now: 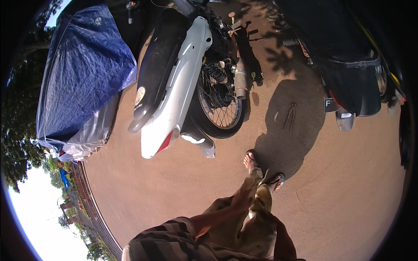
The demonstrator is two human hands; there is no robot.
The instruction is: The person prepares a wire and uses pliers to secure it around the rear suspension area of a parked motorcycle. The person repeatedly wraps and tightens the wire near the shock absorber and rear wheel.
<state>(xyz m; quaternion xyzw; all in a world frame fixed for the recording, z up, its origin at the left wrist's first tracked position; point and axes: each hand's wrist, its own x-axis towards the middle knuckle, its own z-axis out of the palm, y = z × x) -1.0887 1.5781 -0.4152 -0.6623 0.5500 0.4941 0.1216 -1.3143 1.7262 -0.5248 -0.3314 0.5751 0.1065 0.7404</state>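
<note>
My left arm reaches forward from a striped sleeve, over my khaki trousers (pixel 217 228). At its end, my left hand (pixel 255 177) hangs low above my sandalled feet (pixel 249 161). Its fingers blend with the cloth and shadow, so I cannot tell what they hold, if anything. Of my right arm (pixel 284 242), a dark stretch shows by the lower edge; its hand cannot be made out. On the ground ahead, inside my shadow, lies a slim V-shaped tool (pixel 290 116) resembling pliers, apart from both hands. Left of it stands a white motorcycle (pixel 178 91) with a black seat.
The motorcycle's spoked rear wheel (pixel 222 111) and exhaust (pixel 240 80) face the tool. A second, dark motorcycle (pixel 357 91) stands at the right. Blue and silver tarpaulin (pixel 87 74) covers something bulky at the left. Railing (pixel 93 204) borders the brown ground.
</note>
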